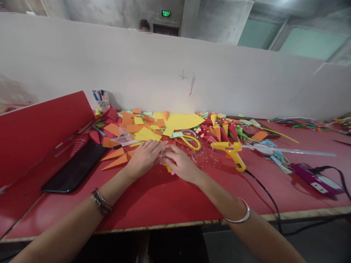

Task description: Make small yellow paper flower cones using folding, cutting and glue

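Note:
My left hand and my right hand meet over the red table, fingertips close together. Both have their fingers closed around something small between them, partly see-through; the fingers hide most of it. Just under my right hand shows a small yellow-orange piece with a pink tip. Behind the hands lie yellow-handled scissors and a large yellow paper sheet. Orange paper pieces spread beside my left hand. To the right of my right hand, a yellow glue gun holds a long clear glue stick.
A black phone lies at left, near a standing red board. A pen cup stands by the white partition. Small paper cones pile up at the back. A purple power strip and cords are at right.

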Motion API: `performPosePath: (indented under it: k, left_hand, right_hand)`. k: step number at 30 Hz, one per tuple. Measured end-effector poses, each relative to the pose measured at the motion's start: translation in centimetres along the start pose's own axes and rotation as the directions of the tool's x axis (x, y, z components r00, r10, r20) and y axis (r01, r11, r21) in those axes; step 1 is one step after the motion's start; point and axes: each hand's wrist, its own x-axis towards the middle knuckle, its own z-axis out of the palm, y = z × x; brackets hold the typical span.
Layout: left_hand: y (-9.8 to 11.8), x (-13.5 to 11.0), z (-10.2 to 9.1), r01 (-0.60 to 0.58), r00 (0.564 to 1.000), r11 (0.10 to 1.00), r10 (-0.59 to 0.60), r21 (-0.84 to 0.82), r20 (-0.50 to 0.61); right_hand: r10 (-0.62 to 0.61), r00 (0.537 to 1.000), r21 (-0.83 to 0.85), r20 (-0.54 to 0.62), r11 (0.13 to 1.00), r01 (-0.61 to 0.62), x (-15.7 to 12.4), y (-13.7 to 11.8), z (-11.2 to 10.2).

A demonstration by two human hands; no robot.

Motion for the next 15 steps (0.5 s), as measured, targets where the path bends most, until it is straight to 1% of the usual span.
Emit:
performPosePath:
  k: [3,5,8,10,12,13,15]
  left_hand:
    - [0.4,0.0,0.0,-0.016,0.999,1.000,0.016,0.017,-0.048]
    - [0.5,0.0,0.0,-0.061,0.995,0.998,0.062,0.016,-0.082]
    - [0.6,0.0,-0.2,-0.157,0.975,0.987,0.158,0.017,-0.154]
    - [0.5,0.0,-0.5,-0.190,0.957,0.981,0.191,0.025,-0.220]
    - [0.3,0.0,-0.8,-0.167,0.945,0.986,0.165,0.016,-0.282]
    - [0.2,0.0,-0.9,-0.139,0.947,0.990,0.132,0.000,-0.292]
    - [-0.2,-0.1,-0.9,-0.072,0.962,0.997,0.059,-0.037,-0.265]
  right_hand:
    - [0.067,0.998,0.157,-0.011,0.986,-0.064,0.1,0.3,0.6]
    - [0.081,0.996,0.234,-0.023,0.970,-0.073,0.2,0.5,0.8]
    - [0.011,0.999,0.238,-0.033,0.971,-0.003,0.3,0.4,0.7]
    - [-0.036,0.997,0.234,-0.062,0.971,0.050,0.4,0.2,0.4]
    - [-0.047,0.991,0.242,-0.126,0.967,0.076,0.5,0.0,0.0]
    - [-0.044,0.986,0.245,-0.158,0.966,0.083,0.5,-0.1,-0.2]
    - [-0.039,0.980,0.236,-0.197,0.968,0.086,0.4,-0.1,-0.5]
